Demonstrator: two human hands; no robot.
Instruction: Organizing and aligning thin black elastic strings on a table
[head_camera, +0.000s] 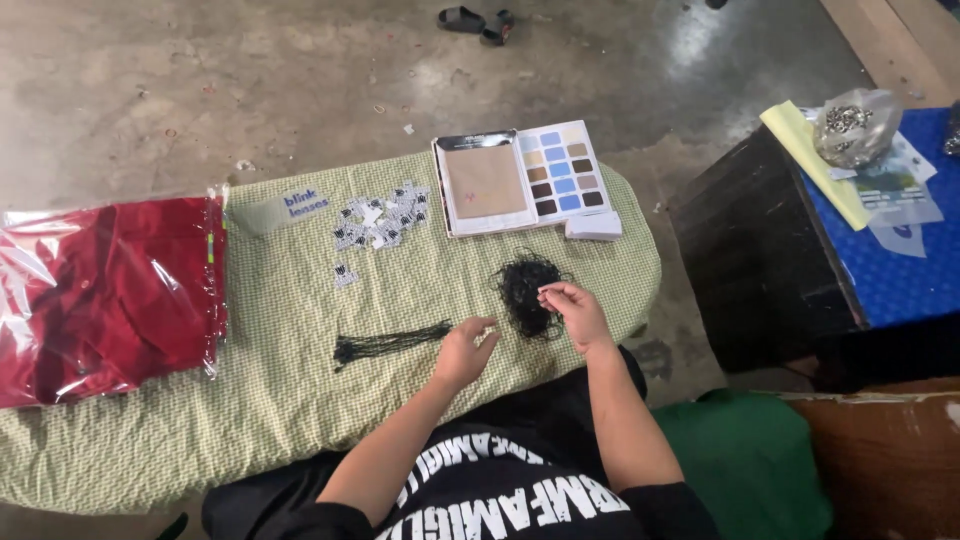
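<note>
Tangling is my main worry from here: the loose black string pile (527, 292) is a snarled clump, and a strand drawn out of it with a quick tug could drag the whole mass along or knot it tighter. Strands could also snag on the checked green cloth (300, 400) that covers the table.

My right hand (575, 312) rests at the right edge of that pile, thumb and forefinger pinched nearly closed (on what looks like a single thin strand, though it is too fine to be sure). The other fingers curl loosely.

My left hand (465, 352) hovers just right of the straightened string bundle (390, 344), which lies flat on the cloth pointing left. Its fingers are bent inward, half closed; I cannot tell whether they grip a strand or nothing.

Further back lie a scatter of small paper tags (378, 225), an open colour sample book (525, 180) and a small white stack (594, 226). Red garments in clear plastic (105, 295) sit at the left end, well apart from both hands.
</note>
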